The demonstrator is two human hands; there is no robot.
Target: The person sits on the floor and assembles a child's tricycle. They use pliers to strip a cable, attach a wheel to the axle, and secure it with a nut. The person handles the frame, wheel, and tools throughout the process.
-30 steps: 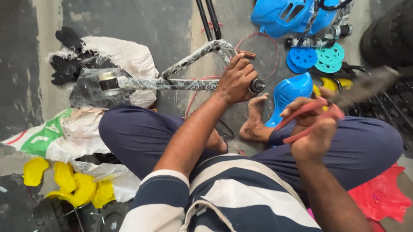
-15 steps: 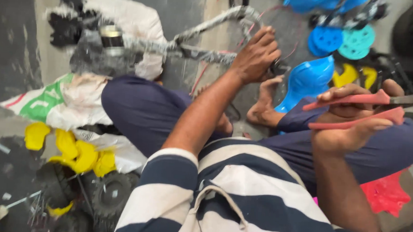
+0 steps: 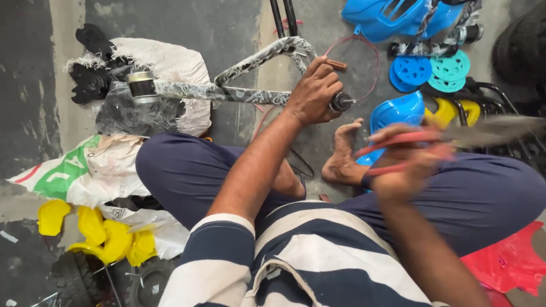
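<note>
Fingers (image 3: 325,82) of the left hand (image 3: 315,94) clamp the wrapped frame tube (image 3: 226,94) steady on the floor (image 3: 187,14), while the blurred right hand (image 3: 407,168) grips red-handled pliers (image 3: 464,134) beside the blue shell (image 3: 397,113).

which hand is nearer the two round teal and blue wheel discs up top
Right. The right hand, holding red-handled pliers, sits just below the wheel discs. The left hand grips the wrapped frame tube farther off to their left.
</note>
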